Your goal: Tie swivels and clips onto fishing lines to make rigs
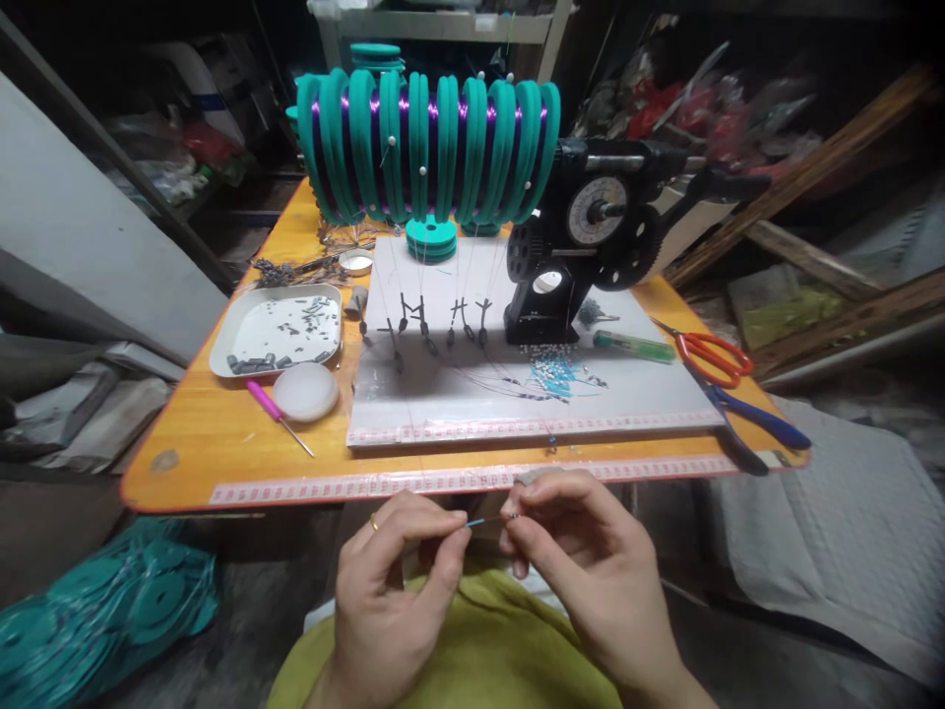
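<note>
My left hand (pixel 403 571), with a ring on one finger, pinches a thin blue piece (pixel 474 523) between thumb and forefinger. To its right, my right hand (pixel 583 561) is closed on a fine dark wire that runs across the small gap between the hands; tiny beads show at its fingertips. Both hands are in front of the table's near edge. Beyond them, a white board (pixel 435 394) carries a pile of blue pieces and small beads (pixel 553 372). Dark weights (pixel 424 340) hang on threads from a row of green spools (pixel 432 148) wound with purple wire.
A black winding machine (pixel 550 286) stands behind the board. On the left are a white tray (pixel 277 330), a round lid (pixel 305 392) and a pink-handled awl (pixel 277 414). Red-handled scissors (pixel 713 359), blue-handled pliers (pixel 764 418) and a green tube (pixel 633 347) lie right.
</note>
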Available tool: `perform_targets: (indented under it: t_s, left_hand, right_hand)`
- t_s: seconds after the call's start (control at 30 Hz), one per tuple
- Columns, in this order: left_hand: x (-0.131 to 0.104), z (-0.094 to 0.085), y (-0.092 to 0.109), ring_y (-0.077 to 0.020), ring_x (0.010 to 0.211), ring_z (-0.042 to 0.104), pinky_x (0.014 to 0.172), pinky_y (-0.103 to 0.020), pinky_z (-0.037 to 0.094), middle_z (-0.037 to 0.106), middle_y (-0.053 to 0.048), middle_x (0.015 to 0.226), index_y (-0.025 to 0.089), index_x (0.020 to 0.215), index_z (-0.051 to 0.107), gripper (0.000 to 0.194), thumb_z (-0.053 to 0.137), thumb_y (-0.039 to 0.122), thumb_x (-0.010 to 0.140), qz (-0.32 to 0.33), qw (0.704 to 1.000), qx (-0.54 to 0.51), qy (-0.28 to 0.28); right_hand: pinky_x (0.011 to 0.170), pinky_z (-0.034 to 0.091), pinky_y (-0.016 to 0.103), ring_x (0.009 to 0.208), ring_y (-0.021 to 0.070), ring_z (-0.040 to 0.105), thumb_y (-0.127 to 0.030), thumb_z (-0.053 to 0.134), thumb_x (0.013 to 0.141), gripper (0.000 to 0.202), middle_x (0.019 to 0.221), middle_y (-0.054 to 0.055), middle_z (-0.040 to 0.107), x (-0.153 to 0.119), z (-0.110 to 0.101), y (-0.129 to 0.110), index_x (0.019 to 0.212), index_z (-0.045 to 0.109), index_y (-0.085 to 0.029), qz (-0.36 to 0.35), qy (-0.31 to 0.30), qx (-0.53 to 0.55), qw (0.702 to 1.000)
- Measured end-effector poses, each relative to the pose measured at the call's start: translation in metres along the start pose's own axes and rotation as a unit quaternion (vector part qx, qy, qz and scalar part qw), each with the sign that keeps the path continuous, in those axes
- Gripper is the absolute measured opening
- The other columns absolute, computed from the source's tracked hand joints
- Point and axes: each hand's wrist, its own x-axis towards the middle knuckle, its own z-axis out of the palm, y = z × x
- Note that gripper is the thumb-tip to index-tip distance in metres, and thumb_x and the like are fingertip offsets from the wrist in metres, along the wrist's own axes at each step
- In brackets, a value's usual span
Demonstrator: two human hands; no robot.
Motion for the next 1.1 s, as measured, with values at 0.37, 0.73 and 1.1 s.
perform_targets:
  t_s: [0.37, 0.73, 1.1]
  left_hand:
    - [-0.001, 0.0, -0.001, -0.0134, 0.07, 0.067, 0.062, -0.022, 0.056, 0.069, -0.001, 0.078, 0.021, 0.091, 0.068, 0.021, 0.066, 0.002, 0.082, -0.004, 1.0, -0.001, 0.0]
    - [-0.003, 0.001, -0.003, -0.0131, 0.072, 0.067, 0.064, -0.021, 0.055, 0.069, -0.001, 0.079, 0.022, 0.093, 0.069, 0.023, 0.067, 0.002, 0.081, -0.02, 0.999, -0.044, -0.019]
    - [0.002, 0.001, 0.002, -0.0084, 0.066, 0.067, 0.062, -0.013, 0.055, 0.073, 0.003, 0.075, 0.023, 0.087, 0.075, 0.019, 0.075, 0.007, 0.078, -0.058, 0.996, -0.062, 0.0]
  right_hand:
    - [0.049, 0.058, 0.016, 0.059, 0.0108, 0.068, -0.013, 0.073, 0.085, 0.014, 0.082, 0.0, 0.071, 0.001, -0.002, 0.0, 0.092, 0.07, -0.025, 0.009, 0.0, 0.014, 1.0]
    - [0.05, 0.057, 0.015, 0.06, 0.0102, 0.066, -0.016, 0.075, 0.083, 0.011, 0.08, -0.001, 0.068, 0.001, 0.002, 0.002, 0.088, 0.07, -0.025, 0.058, -0.047, -0.014, 0.997]
    - [0.05, 0.058, 0.016, 0.066, 0.0111, 0.067, -0.014, 0.076, 0.083, 0.024, 0.087, -0.001, 0.069, -0.007, -0.012, 0.005, 0.098, 0.075, -0.033, -0.037, -0.033, -0.126, 0.991]
